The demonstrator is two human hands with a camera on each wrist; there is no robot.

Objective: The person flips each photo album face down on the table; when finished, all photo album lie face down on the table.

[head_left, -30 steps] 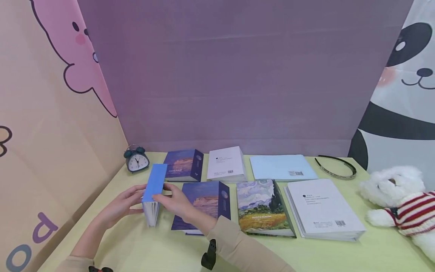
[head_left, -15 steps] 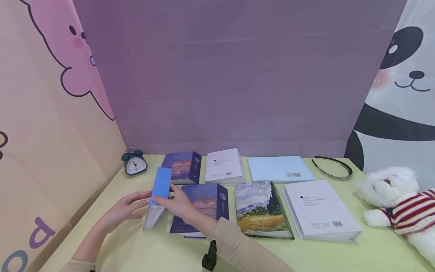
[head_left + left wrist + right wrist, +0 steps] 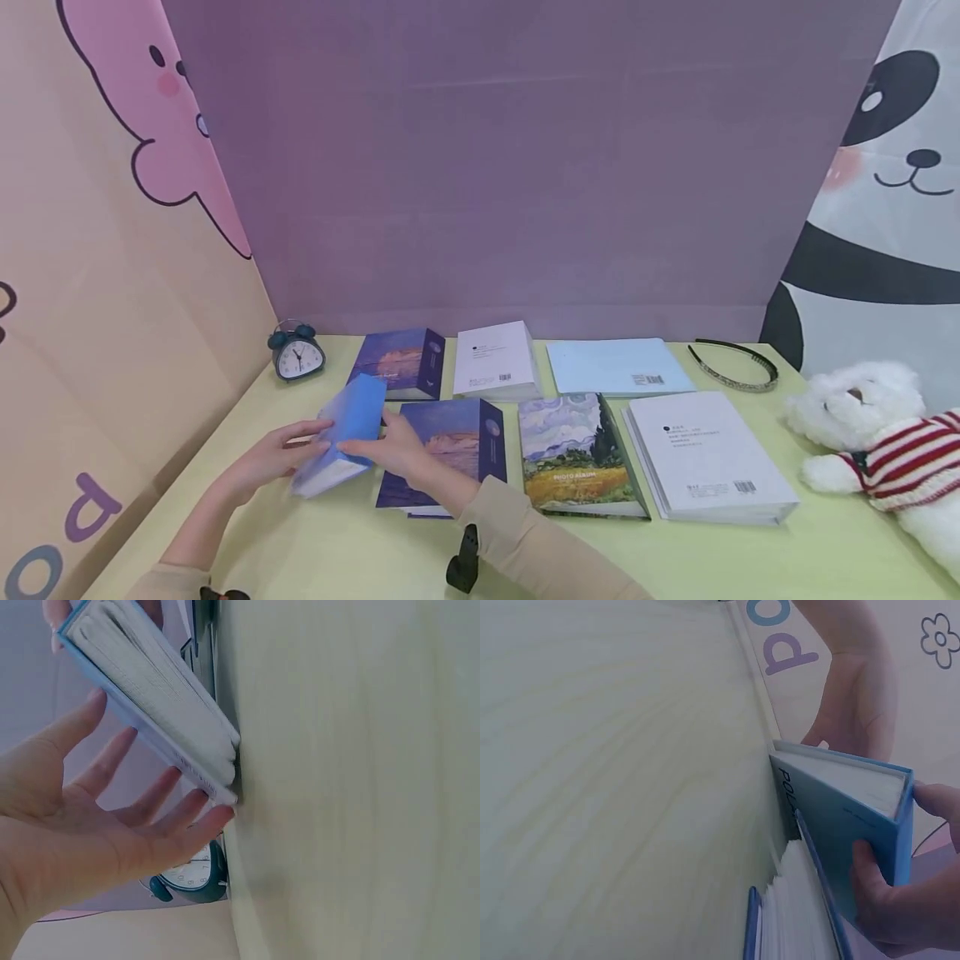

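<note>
A blue photo album [image 3: 366,410] leans to the left, spine up, its lower edge at the tabletop. My right hand [image 3: 397,450] grips it near the spine, thumb on one side and a finger on the other, as the right wrist view also shows. Spread fingers of my left hand [image 3: 97,817] lie along the underside of the leaning cover, with the white pages [image 3: 150,682] showing at the album's end. Just right of it, a purple-blue photo album [image 3: 450,437] with a cliff picture lies flat, partly hidden by my right hand and forearm.
Another cliff-picture album [image 3: 397,358], a white album [image 3: 495,358] and a pale blue album [image 3: 618,367] lie behind. A painted-landscape album [image 3: 577,450] and white albums [image 3: 708,450] lie to the right. An alarm clock [image 3: 298,357], a headband [image 3: 738,379] and a teddy bear [image 3: 862,408] are around them.
The blue album has gone from nearly upright to leaning left, its left cover now facing up toward my left hand. Its top has shifted slightly right with my right hand.
</note>
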